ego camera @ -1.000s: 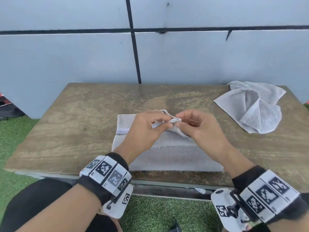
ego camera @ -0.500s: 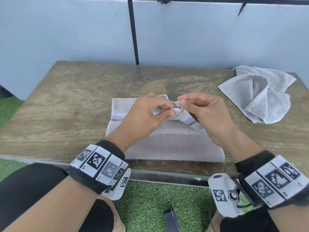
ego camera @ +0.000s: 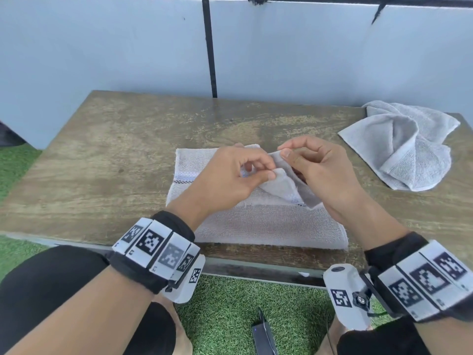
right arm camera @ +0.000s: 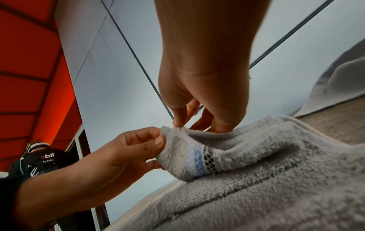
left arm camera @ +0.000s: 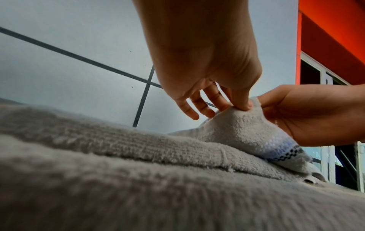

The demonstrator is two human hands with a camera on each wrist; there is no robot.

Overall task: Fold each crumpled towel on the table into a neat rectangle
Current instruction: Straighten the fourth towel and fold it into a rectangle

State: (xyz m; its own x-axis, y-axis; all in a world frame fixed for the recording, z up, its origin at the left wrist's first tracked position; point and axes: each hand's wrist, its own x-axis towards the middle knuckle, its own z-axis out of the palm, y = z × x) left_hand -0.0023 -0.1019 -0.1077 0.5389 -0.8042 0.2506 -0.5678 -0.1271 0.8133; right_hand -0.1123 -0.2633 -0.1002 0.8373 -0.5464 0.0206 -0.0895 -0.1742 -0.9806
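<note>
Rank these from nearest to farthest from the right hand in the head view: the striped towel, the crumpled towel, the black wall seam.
1. striped towel: its lifted corner is pinched in the right hand, table centre.
2. crumpled towel: to the right, at the table's far right corner.
3. black wall seam: upright behind the table.

Count, head view unless noted. Towels: 2. No. 1, striped towel (ego camera: 268, 224), flat at the near edge in front of me, one corner lifted. No. 2, crumpled towel (ego camera: 407, 147), far right, well apart from no. 1. Table (ego camera: 107, 160): 1, wooden. Hands: 2, both mine, left hand (ego camera: 227, 180) and right hand (ego camera: 320, 170), each pinching the lifted corner of no. 1. Marker wristbands: 2, one per wrist. Wall panels behind table: approx. 2 across, split by 1 dark vertical seam. Dark device on the grass below: 1; can't tell what it is.
</note>
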